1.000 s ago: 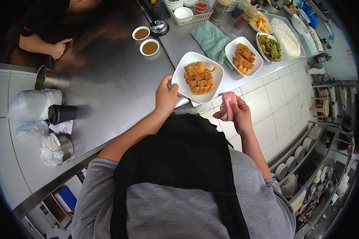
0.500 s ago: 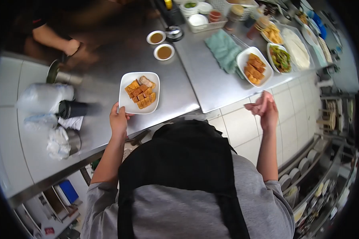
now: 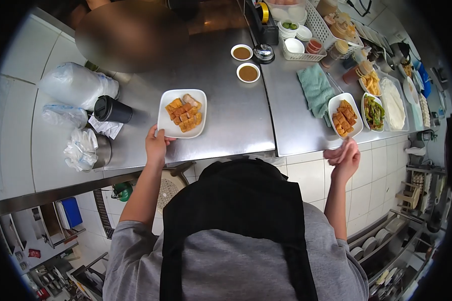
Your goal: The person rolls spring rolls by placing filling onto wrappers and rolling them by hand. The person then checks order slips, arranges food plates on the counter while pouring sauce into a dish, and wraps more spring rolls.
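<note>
My left hand (image 3: 157, 145) is closed on the near left corner of a square white dish (image 3: 163, 113), thumb on the rim and fingers underneath. Cut golden-brown fried meat (image 3: 187, 115) lies in the dish, close over the steel counter. In my right hand (image 3: 350, 163) a pinkish cloth (image 3: 337, 152) is bunched up, just off the counter's front edge. Just beyond that hand stands a second white dish (image 3: 357, 131) with sliced fried pieces (image 3: 344, 118). A bowl of green vegetables (image 3: 373, 113) is beside it.
Two sauce bowls (image 3: 248, 73) and a call bell (image 3: 263, 53) stand farther back. A green towel (image 3: 316, 89) lies right of the counter seam. On the left are a black tumbler (image 3: 113, 109) and plastic bags (image 3: 78, 85). Another person (image 3: 130, 35), blurred, leans over the far side.
The view has turned, shifting the counter items rightward. The dish in my left hand has moved left, away from the sauce bowls. My right hand keeps the cloth. The other person has leaned in.
</note>
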Available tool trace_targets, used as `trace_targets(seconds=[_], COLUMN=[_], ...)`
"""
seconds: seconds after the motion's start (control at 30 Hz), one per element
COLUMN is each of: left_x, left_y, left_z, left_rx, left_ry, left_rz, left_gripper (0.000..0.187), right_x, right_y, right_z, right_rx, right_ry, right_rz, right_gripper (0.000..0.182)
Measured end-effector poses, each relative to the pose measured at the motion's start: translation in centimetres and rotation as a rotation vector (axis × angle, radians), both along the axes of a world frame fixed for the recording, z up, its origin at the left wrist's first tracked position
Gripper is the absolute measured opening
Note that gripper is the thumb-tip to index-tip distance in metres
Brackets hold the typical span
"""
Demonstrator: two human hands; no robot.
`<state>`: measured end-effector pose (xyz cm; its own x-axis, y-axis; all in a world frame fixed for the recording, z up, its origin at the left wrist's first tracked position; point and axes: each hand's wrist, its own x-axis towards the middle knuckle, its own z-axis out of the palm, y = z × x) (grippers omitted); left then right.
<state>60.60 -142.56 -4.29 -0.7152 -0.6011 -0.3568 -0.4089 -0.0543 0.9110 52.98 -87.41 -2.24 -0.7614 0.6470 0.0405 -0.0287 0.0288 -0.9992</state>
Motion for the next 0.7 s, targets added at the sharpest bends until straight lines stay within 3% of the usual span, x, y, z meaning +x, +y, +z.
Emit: trace_targets(seconds=[0.07, 0.17, 0.3, 0.37, 0.53, 0.6, 0.67, 0.7], left_x=[-0.1, -0.5, -2.1, -3.3, -7.1, -9.0, -11.0, -11.9], left_y=[1.8, 3.7, 6.1, 7.7, 11.6, 12.8, 14.1, 14.7], left_z=[0.7, 1.3, 0.5, 1.4, 3.4, 3.9, 4.2, 4.2], left_rx=[0.005, 0.008, 0.037, 0.030, 0.033, 0.055, 0.046, 0.044], left_ry=[-0.022, -0.040, -0.018, -0.034, -0.067, -0.061, -0.075, -0.074], left_rz=[-0.009, -0.145, -0.278, -0.341, -0.577, -0.651, -0.785, -0.806], left_gripper=[0.031, 0.033, 0.034, 0.034, 0.034, 0.034, 0.034, 0.034], right_x=[-0.1, -0.4, -2.9, -3.4, -4.4, -4.4, -4.5, -4.8], right_y=[-3.0, -7.1, -8.6, -8.7, -7.1, -6.7, -6.6, -6.1], right_z=[0.5, 4.0, 4.4, 5.2, 2.5, 2.7, 3.0, 2.5], right_rx=[0.172, 0.183, 0.202, 0.263, 0.370, 0.876, 0.811, 0.897], right_ry=[0.024, -0.034, 0.025, -0.068, -0.208, -0.206, -0.216, -0.150], right_rz=[0.149, 0.384, 0.439, 0.581, 0.549, 0.554, 0.535, 0.537], right_gripper=[0.023, 0.016, 0.017, 0.022, 0.025, 0.026, 0.024, 0.021])
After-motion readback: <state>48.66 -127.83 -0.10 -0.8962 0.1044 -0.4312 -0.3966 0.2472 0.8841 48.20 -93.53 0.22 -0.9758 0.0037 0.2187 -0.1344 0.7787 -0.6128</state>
